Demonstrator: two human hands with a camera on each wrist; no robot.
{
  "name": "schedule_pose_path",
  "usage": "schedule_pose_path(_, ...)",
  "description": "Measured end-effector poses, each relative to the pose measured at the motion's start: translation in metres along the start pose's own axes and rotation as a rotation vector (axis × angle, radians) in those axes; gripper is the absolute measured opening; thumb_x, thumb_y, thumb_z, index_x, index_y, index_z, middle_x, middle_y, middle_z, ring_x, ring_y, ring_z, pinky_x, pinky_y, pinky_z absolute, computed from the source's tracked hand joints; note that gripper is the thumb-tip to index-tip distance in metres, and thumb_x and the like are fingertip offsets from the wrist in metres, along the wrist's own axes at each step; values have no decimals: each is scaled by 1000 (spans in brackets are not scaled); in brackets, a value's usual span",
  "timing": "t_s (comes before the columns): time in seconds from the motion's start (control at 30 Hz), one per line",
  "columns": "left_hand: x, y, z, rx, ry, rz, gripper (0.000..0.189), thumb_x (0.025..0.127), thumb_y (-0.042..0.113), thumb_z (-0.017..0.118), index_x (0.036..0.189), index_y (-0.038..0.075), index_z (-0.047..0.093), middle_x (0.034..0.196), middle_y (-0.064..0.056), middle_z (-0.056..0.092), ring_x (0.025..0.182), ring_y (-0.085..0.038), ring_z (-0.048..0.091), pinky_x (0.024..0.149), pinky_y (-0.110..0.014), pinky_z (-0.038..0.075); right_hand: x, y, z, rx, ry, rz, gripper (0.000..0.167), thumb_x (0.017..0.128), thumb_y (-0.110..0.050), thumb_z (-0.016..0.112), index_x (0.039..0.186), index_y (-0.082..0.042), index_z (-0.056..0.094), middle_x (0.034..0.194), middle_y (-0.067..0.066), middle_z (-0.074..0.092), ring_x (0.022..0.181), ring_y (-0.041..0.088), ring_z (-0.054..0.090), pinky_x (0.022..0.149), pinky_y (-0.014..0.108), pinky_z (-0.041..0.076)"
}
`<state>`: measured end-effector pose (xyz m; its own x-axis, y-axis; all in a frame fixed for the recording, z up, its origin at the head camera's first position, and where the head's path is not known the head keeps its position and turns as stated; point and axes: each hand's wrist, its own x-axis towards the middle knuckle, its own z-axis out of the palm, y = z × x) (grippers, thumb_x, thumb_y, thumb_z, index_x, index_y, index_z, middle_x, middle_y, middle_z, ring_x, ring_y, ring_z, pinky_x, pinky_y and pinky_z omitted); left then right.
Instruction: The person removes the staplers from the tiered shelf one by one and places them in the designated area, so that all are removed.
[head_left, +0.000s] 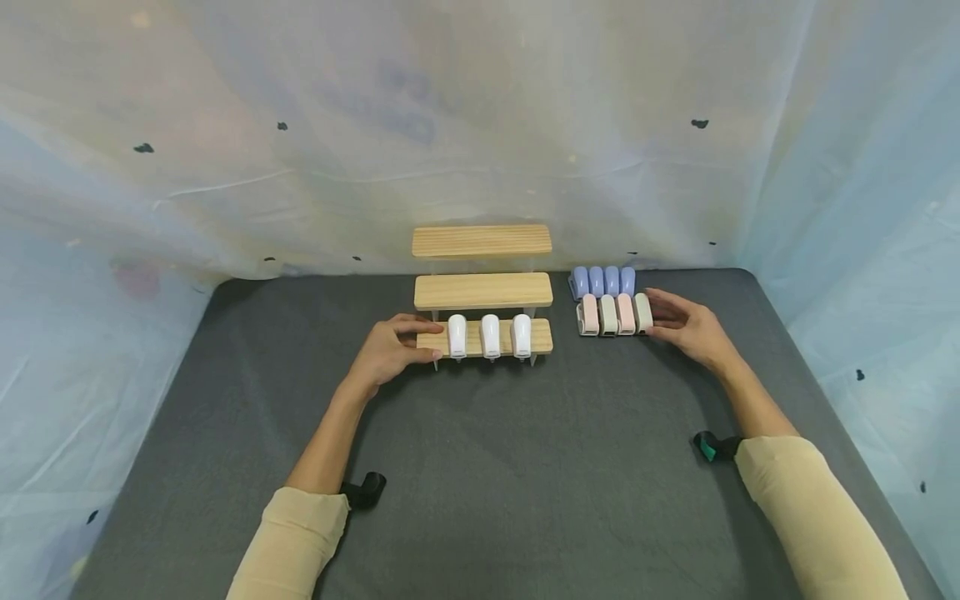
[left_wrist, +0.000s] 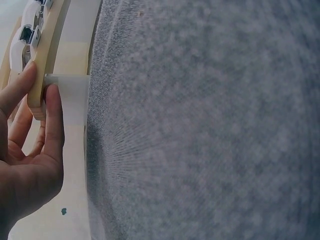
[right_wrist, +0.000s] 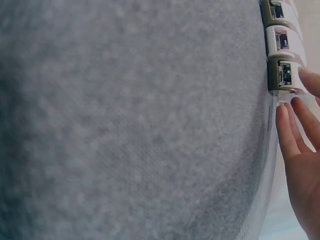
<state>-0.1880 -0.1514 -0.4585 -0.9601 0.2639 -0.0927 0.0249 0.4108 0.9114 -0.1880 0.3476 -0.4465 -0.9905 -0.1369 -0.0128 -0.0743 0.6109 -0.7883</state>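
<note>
My left hand [head_left: 386,352] grips the left end of the lowest tier of a wooden stepped rack [head_left: 543,337]. In the left wrist view the thumb is above the board and a finger beneath it. Three white mini staplers [head_left: 490,333] stand on that tier. My right hand [head_left: 693,335] is at the right end of a row of pink and pale green mini staplers. Its extended fingers and thumb are at the sides of the end pale green stapler [head_left: 642,313]; in the right wrist view the thumb overlaps that stapler [right_wrist: 284,75].
The rack's middle tier [head_left: 483,291] and top tier [head_left: 482,241] rise behind. Several blue mini staplers [head_left: 604,282] form a row behind the pink and pale green ones. Everything stands on a dark grey cloth surface [head_left: 525,483], near a pale sheet [head_left: 480,125].
</note>
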Motion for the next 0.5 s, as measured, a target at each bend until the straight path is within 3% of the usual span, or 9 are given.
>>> schedule_pose_path(0.27,1,0,-1,5,-1,-2,40,80,21,85,118,17,75,133,-4,55,119,-31,52,98,-48,46,-3,7,5,-6,138,-96,63,85,1,76,143,-6,53,142,14,54,124,33,54,93,27,52)
schedule_pose_path(0.33,1,0,-1,6,1,-5,40,80,21,86,119,17,74,133,-4,55,120,-31,52,99,-48,46,-4,3,7,2,165,-106,62,84,4,76,142,-6,55,141,12,55,123,31,55,89,19,51)
schedule_pose_path(0.5,-1,0,2,2,2,5,40,80,22,85,118,17,74,133,-4,55,124,-30,50,101,-48,44,-10,-10,11,24,207,-153,58,85,7,74,139,-8,59,137,14,59,118,33,58,86,15,50)
